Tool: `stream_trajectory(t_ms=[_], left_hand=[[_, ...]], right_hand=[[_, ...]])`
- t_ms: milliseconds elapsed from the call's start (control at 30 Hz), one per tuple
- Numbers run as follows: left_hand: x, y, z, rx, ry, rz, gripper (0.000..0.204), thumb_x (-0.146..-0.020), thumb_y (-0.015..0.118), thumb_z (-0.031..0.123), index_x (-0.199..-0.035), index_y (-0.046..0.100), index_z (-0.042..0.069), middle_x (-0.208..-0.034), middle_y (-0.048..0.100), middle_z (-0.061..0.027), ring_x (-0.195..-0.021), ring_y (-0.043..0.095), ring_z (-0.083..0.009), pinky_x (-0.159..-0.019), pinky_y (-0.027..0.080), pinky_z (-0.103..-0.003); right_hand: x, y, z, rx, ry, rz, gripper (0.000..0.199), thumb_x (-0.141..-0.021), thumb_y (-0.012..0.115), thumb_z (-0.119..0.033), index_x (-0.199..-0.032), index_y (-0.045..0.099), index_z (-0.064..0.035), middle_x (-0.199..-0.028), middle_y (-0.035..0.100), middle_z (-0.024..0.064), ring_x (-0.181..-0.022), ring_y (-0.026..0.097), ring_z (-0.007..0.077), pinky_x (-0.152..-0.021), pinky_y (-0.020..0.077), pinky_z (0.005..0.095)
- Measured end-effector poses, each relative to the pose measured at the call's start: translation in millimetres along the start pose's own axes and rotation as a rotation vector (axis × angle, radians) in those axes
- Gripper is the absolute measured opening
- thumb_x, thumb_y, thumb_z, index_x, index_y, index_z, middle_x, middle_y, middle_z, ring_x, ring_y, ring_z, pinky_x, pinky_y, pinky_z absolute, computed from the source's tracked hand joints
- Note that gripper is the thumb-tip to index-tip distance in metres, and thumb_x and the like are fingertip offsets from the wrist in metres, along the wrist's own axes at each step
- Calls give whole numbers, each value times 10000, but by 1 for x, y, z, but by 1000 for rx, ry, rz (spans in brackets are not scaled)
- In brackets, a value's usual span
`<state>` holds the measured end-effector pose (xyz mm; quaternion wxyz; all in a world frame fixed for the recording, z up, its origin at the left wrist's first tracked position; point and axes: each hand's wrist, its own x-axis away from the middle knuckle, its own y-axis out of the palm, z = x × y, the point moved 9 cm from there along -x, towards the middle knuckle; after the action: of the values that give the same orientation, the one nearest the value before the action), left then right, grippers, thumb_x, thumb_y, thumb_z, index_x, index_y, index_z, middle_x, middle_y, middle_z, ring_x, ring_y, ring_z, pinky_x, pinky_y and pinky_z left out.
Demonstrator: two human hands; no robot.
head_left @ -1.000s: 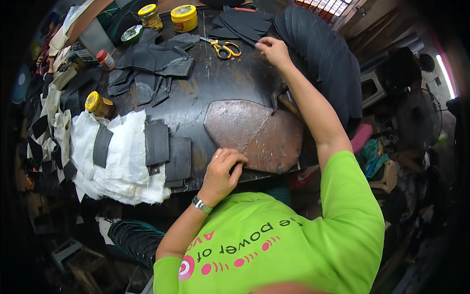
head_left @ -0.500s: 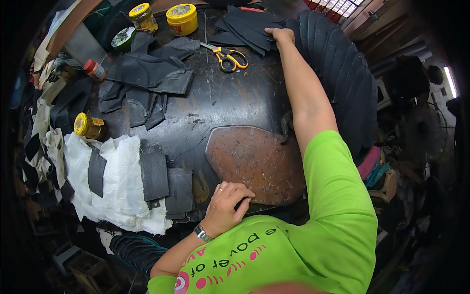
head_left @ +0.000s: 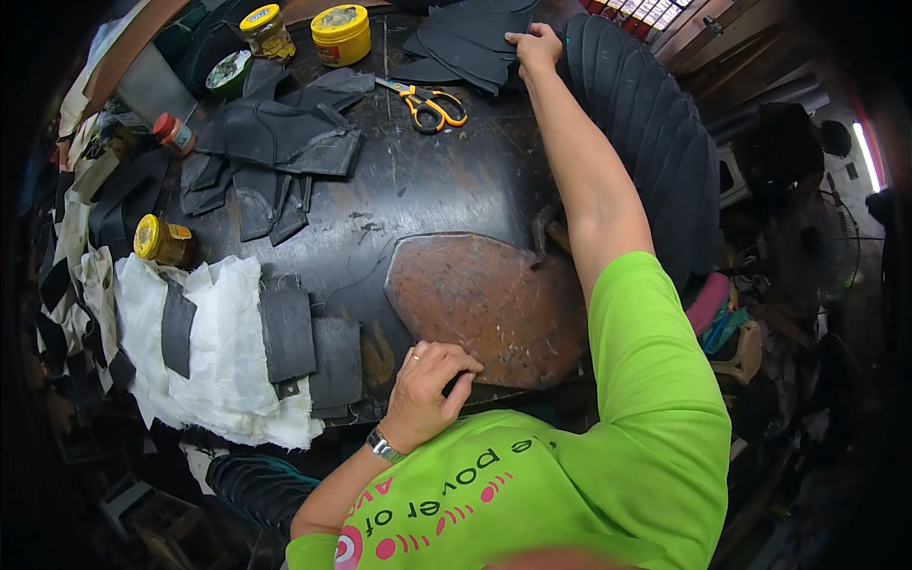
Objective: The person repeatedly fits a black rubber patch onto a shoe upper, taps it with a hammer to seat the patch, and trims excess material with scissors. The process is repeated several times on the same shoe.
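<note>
My right arm stretches to the far side of the table. My right hand [head_left: 536, 46] is at the right edge of a pile of black curved cut pieces [head_left: 467, 43], its fingers bent inward; whatever they may hold is hidden. My left hand [head_left: 433, 384] lies at the near edge of a worn brown board [head_left: 484, 309], fingers loosely curled and nothing visible in them. Orange-and-black scissors [head_left: 429, 106] lie left of the pile, blades pointing left. A long row of overlapping black pieces [head_left: 641, 133] curves along the right side, beside my right forearm.
Black scraps [head_left: 275, 142] lie at the left. Behind them stand a yellow tub [head_left: 340, 38], a yellow-lidded jar [head_left: 267, 33] and a green tub [head_left: 228, 72]. White cloth [head_left: 223, 380] with dark patches [head_left: 287, 332] covers the near left. A hammer-like tool [head_left: 543, 233] lies beside the board.
My right hand has shifted slightly farther away and to the right along the pile's edge. My left hand stays by the board. The whole view has moved a little.
</note>
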<state>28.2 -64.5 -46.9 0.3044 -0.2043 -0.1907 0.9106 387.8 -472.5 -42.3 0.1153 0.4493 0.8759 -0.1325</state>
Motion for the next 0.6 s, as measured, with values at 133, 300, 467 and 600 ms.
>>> stream_trajectory(t_ms=[133,300,467,600], left_hand=[[1,0,1,-12,6,10,146,-833,712,47,-972,707,90,-977,647,-51,-929,597,-258,-836,455,-378],[1,-1,2,-13,9,23,144,-833,711,46,-972,705,84,-976,647,-57,-939,603,-259,-845,459,-379],[1,-1,0,-4,-4,27,139,-832,706,40,-966,704,77,-973,651,-65,-945,609,-265,-850,461,-378],[1,-2,1,16,-3,46,131,-836,701,41,-963,701,71,-976,655,-71,-955,613,-274,-870,466,-381]], right_hand=[[19,-12,-41,394,-402,193,350,-689,873,-121,-1013,762,-46,-872,747,135,-830,727,290,-799,559,392],[20,-18,-42,-12,-341,88,385,-759,848,-96,-1123,733,-47,-933,739,107,-856,714,261,-799,557,372],[9,-14,-25,-668,99,-76,315,-889,748,-45,-1191,659,-70,-1016,707,67,-932,693,240,-819,551,399],[31,-16,-48,-944,218,-264,221,-948,690,-82,-1160,628,-92,-1082,698,40,-1035,666,244,-874,533,501]])
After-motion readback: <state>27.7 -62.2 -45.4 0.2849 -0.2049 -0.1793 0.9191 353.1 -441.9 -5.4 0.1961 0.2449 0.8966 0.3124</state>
